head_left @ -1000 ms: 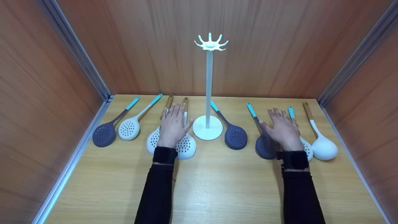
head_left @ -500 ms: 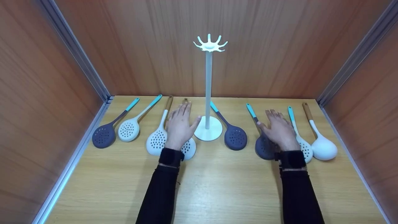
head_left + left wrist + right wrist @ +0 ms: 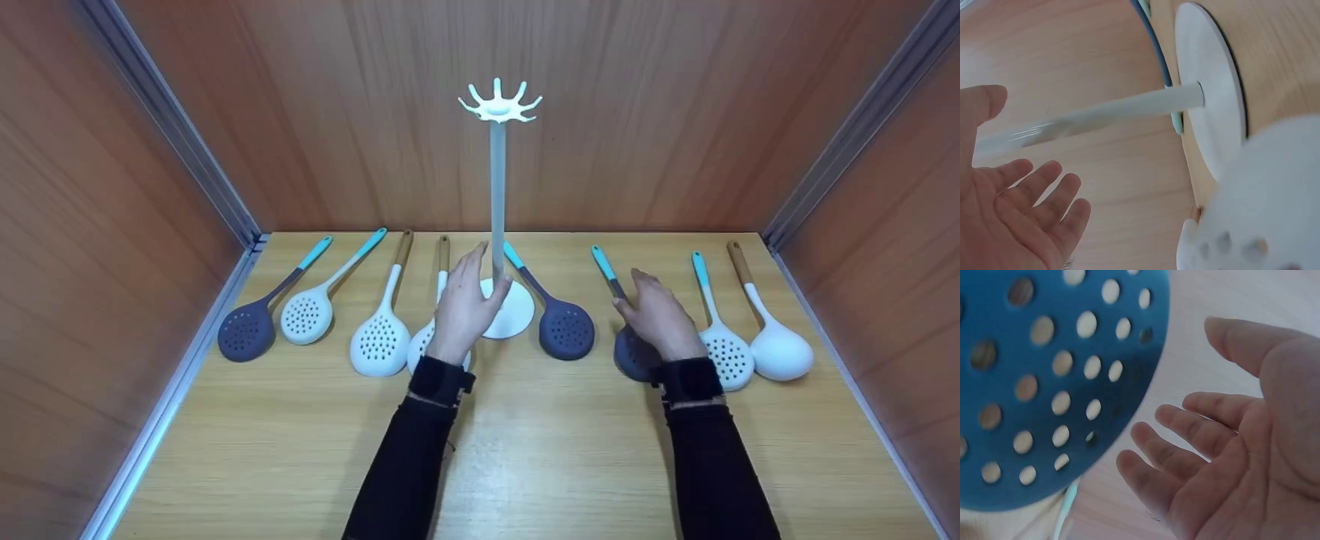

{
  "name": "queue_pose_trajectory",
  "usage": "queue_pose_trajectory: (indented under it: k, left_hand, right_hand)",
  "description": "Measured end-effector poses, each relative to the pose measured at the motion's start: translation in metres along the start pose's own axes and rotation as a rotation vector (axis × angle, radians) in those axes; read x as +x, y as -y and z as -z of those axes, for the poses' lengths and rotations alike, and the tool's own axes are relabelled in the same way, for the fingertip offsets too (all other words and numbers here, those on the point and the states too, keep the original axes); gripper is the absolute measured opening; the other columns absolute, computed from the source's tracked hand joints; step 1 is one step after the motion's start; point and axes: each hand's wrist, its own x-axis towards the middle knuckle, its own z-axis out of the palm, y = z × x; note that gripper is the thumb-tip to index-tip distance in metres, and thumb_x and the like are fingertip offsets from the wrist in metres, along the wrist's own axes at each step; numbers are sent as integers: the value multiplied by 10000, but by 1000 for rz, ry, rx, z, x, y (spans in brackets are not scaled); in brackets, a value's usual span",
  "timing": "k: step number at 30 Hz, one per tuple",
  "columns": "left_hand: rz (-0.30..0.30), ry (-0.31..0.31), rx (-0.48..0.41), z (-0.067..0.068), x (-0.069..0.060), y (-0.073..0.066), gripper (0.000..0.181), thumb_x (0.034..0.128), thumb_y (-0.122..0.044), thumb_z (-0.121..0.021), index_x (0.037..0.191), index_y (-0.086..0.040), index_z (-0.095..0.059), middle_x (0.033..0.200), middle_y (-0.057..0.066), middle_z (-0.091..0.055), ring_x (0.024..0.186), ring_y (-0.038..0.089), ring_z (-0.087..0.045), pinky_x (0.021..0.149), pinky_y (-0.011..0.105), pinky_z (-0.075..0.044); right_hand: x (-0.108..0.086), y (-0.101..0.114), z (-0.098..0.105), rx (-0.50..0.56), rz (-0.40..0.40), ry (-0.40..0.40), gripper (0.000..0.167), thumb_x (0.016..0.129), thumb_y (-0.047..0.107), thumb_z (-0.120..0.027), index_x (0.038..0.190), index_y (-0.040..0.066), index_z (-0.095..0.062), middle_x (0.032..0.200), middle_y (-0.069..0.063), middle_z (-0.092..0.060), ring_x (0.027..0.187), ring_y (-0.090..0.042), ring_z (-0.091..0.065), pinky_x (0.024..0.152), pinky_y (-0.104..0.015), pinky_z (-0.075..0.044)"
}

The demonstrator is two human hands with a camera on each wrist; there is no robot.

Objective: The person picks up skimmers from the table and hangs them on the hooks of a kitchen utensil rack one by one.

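A white utensil stand, with a tall pole (image 3: 498,180) and a hooked top (image 3: 499,109), rises from a round base (image 3: 1202,62). My left hand (image 3: 463,306) is beside the pole, thumb and fingers spread. In the left wrist view, the pole passes across the gap between thumb and fingers of that hand (image 3: 1027,208), not gripped. Below it lies a white skimmer (image 3: 420,346) with a brown handle, partly hidden. My right hand (image 3: 661,319), fingers relaxed, hovers over a dark skimmer (image 3: 632,354) with a turquoise handle; the skimmer's holed head (image 3: 1044,388) fills the right wrist view's left side.
Left lie a dark skimmer (image 3: 246,332), a white skimmer (image 3: 306,316) and another white one (image 3: 379,345). A dark skimmer (image 3: 566,330) lies right of the stand. A white skimmer (image 3: 729,358) and a white ladle (image 3: 781,352) lie far right. Wooden walls (image 3: 360,150) enclose the table.
My left hand has moved right from above the brown-handled white skimmers to the stand's pole, turning onto its side. My right hand has shifted slightly left, uncovering the white skimmer beside the ladle.
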Motion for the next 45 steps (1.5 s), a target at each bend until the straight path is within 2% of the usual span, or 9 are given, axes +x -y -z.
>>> queue_pose_trajectory:
  k: [4,7,10,14,18,25,30,37,45]
  left_hand:
    - [19,-36,-106,-6,5,-4,745,1147,-315,-767,1790,-100,-456,1762,178,-596,1650,388,-580,1369,582,-492]
    - [55,-48,-186,-11,11,-9,696,1141,-259,-785,1747,-68,-500,1697,191,-642,1618,384,-613,1358,582,-507]
    - [92,-63,-256,-16,15,-13,605,1140,-225,-789,1673,-53,-561,1594,196,-685,1534,381,-667,1305,584,-557]
    - [101,-99,-296,-19,18,-15,415,1154,-190,-759,1525,-50,-637,1427,175,-715,1364,362,-716,1204,571,-610]
    - [78,-133,-263,-20,20,-15,299,1180,-152,-704,1456,-48,-656,1344,153,-718,1283,323,-738,1143,511,-649]
    - [19,-158,-199,-16,23,-12,243,1200,-152,-673,1414,-39,-694,1321,154,-741,1237,313,-774,1049,445,-686]
    - [-13,-155,-205,-16,23,-10,212,1204,-163,-676,1377,-44,-700,1296,163,-748,1228,324,-780,1033,460,-686]
    - [-30,-149,-190,-20,24,-9,234,1211,-206,-657,1384,-54,-698,1273,150,-750,1226,312,-786,1023,456,-688]
    - [-38,-121,-190,-25,22,-7,220,1217,-210,-632,1359,-54,-696,1263,143,-752,1230,310,-790,1020,449,-700]
  right_hand:
    - [3,6,-7,-29,0,-4,744,1220,244,-639,1770,-142,-321,1740,-435,-482,1581,-573,-573,1309,-697,-499]
    - [5,8,-11,-51,-7,-7,687,1209,214,-650,1726,-163,-399,1557,-437,-635,1302,-500,-730,1121,-651,-615]
    - [5,8,-13,-69,-11,-5,524,1196,181,-659,1576,-169,-571,1276,-369,-735,1017,-400,-723,911,-583,-639]
    - [6,7,-15,-81,-4,-10,309,1179,137,-662,1308,-143,-682,1065,-283,-735,889,-355,-690,795,-536,-615]
    - [8,7,-16,-66,-25,-8,242,1167,96,-639,1226,-129,-706,1033,-263,-740,883,-341,-690,772,-499,-606]
    - [9,7,-14,-21,-119,7,211,1160,57,-577,1153,-102,-715,967,-185,-688,845,-301,-663,669,-382,-543]
    - [10,5,-14,-17,-105,-12,233,1144,22,-572,1154,-133,-746,961,-216,-731,834,-294,-680,675,-367,-555]
    - [8,0,-7,15,-89,-18,338,1157,42,-574,1387,-175,-693,1251,-394,-766,1082,-446,-762,934,-574,-655]
    - [5,-1,1,62,-67,-90,393,1135,28,-518,1441,-182,-648,1332,-417,-741,1166,-501,-756,994,-616,-640]
